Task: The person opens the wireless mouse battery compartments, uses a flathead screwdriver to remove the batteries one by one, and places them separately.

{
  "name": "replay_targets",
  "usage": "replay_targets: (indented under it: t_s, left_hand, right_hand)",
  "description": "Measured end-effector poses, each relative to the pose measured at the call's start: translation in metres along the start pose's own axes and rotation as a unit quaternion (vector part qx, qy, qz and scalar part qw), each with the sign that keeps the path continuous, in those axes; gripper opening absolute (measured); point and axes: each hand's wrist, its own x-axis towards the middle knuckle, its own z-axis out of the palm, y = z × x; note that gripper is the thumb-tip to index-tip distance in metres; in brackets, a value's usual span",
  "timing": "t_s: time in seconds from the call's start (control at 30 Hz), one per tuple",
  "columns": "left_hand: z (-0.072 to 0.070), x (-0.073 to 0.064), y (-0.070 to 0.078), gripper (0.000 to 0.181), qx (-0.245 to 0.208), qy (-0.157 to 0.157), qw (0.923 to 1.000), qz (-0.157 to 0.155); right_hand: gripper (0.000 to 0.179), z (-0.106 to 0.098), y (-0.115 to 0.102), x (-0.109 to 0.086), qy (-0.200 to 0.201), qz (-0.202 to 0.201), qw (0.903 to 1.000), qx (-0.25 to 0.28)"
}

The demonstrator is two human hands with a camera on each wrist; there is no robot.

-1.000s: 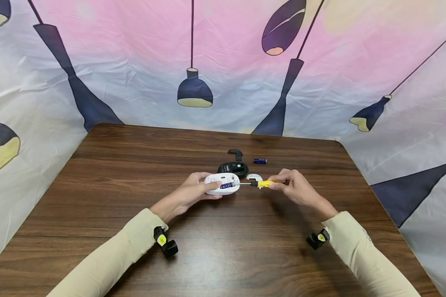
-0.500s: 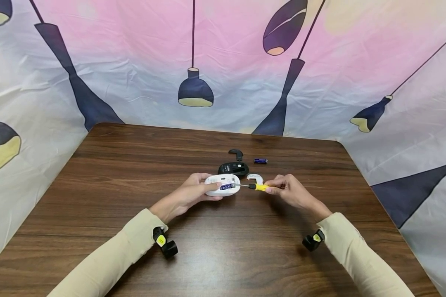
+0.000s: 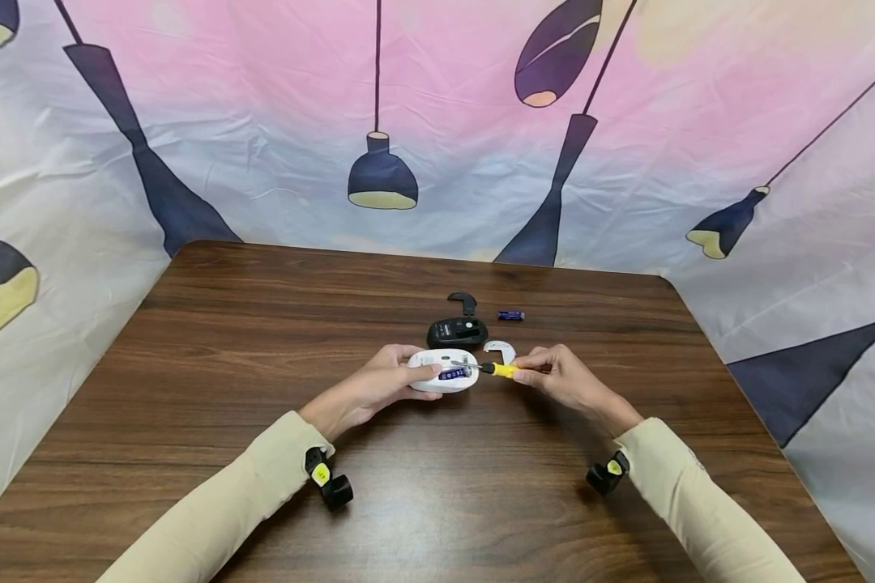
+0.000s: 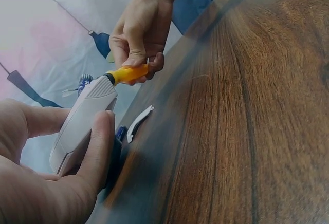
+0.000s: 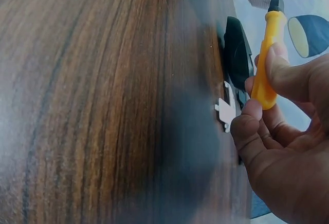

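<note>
My left hand grips a white computer mouse, underside up, with the thumb on its near side. In its compartment sits a blue battery; the left wrist view has that battery standing proud of the mouse's underside. A screwdriver with a yellow handle is pinched in my right hand, its shaft reaching over the open compartment. Whether its tip touches the battery I cannot tell. The right wrist view shows the thumb and fingers around the yellow handle.
Just behind the white mouse lies a black mouse, bottom up. Its black cover rests farther back, beside a loose blue battery. A white battery cover lies by the right hand. A printed cloth hangs behind the brown table.
The screwdriver and right hand have moved left, so the shaft now lies farther over the compartment. The white mouse has shifted slightly right and nearer. The battery's outer end looks more raised.
</note>
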Motion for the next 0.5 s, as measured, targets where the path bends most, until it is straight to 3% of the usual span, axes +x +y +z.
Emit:
replay_targets:
  t_s: [0.5]
  left_hand:
    - [0.001,0.001,0.002,0.047,-0.005,0.027,0.9996,-0.002]
  right_hand:
    - [0.018,-0.013,-0.005,-0.002,0.025,-0.031,0.9989,-0.025]
